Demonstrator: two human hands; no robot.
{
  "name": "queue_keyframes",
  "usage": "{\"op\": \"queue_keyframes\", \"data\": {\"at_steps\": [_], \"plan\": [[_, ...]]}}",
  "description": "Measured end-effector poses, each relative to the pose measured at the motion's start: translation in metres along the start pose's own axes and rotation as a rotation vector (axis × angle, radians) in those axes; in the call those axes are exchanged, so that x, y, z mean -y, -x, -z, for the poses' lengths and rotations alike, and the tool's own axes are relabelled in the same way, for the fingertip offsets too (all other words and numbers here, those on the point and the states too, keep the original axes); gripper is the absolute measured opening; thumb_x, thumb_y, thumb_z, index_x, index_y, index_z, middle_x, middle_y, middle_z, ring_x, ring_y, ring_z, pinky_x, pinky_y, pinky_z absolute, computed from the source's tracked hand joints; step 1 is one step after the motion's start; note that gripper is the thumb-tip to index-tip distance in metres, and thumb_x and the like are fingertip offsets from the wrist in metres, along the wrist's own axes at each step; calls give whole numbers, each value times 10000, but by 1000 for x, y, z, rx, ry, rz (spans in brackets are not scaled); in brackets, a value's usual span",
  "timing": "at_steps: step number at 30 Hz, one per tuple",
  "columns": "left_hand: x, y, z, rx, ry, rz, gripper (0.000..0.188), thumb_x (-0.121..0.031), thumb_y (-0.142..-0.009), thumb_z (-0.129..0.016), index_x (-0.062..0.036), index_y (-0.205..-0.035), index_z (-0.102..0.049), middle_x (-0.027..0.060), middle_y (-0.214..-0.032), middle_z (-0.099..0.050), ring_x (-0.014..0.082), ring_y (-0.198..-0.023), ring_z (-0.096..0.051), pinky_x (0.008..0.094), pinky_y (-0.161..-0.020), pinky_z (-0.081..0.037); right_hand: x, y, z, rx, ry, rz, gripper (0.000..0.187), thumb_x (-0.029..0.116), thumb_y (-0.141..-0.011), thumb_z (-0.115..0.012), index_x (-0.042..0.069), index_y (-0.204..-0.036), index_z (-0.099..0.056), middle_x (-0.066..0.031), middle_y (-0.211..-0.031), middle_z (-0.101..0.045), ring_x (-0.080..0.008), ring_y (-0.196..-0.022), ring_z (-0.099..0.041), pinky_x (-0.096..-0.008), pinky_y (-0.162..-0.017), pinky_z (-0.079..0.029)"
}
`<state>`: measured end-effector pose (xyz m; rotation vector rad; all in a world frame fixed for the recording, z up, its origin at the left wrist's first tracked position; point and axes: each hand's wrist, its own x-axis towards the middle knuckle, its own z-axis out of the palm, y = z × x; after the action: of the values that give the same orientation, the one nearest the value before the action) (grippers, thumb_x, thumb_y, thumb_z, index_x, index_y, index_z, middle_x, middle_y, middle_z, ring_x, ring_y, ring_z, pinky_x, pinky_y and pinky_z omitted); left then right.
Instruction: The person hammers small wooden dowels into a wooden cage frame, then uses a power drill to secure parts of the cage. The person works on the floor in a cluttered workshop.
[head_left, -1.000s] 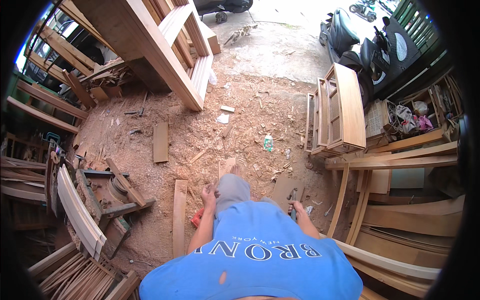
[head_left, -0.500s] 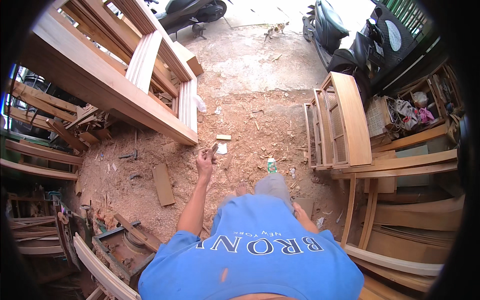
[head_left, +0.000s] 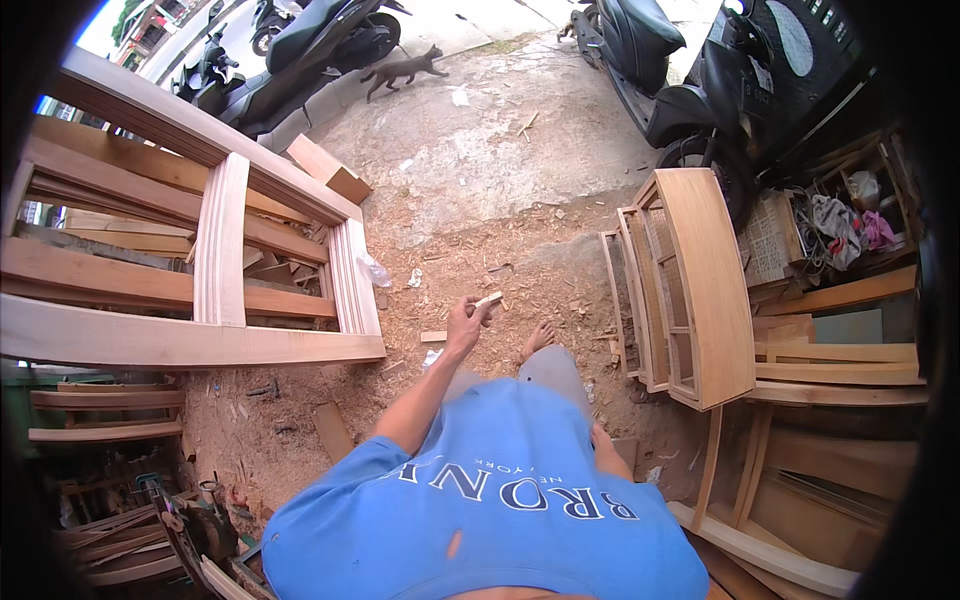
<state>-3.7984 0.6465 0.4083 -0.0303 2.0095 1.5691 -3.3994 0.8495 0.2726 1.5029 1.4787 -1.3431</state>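
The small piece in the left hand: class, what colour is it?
The small piece is pale tan, best seen in the head view.

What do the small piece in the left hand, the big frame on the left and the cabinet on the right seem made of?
Small piece: probably bare wood, being pale tan; too small to show grain.
Big frame: wood, apparently unvarnished, with matte pinkish rails.
Cabinet: likely wood, its tan side faintly grained; finish unclear.
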Motion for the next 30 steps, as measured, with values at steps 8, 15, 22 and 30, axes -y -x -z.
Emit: {"op": "queue_keyframes", "data": {"at_steps": [8, 15, 22, 30], "plan": [[-98, -185, -77, 126, -135, -165, 309, -253, -993, -677, -5, -1153, -583, 86, -883, -729, 113, -704, -657, 254, -582, -469, 152, -57, 51, -13, -149, 11, 89, 90, -912, -605, 5, -940, -605, -37, -636, -555, -174, -534, -571, -328, -499, -452], [-120, -337, -125, 246, -295, -62, 275, -179, -993, -657, 27, -1166, -600, 114, -878, -735, 141, -711, -673, 299, -632, -541, 217, -91, 52, -82, -320, -83, 86, 86, -915, -596, 6, -947, -599, -35, -633, -550, -177, -533, -569, -331, -501, -452], [-115, -459, -136, 513, -656, -105, 370, -271, -957, -677, 22, -1178, -630, 203, -914, -742, 269, -762, -729, 390, -683, -554, 263, -77, -22, -190, -572, -269, 83, 81, -919, -587, 6, -954, -594, -34, -631, -544, -180, -533, -568, -334, -503, -451], [-25, -656, -190, 444, -907, -350, 405, -345, -952, -668, 23, -1121, -650, 265, -918, -711, 396, -888, -702, 460, -765, -530, 296, -194, -62, -316, -797, -369, 80, 76, -923, -578, 7, -962, -587, -32, -628, -538, -184, -532, -566, -338, -505, -450]]}}
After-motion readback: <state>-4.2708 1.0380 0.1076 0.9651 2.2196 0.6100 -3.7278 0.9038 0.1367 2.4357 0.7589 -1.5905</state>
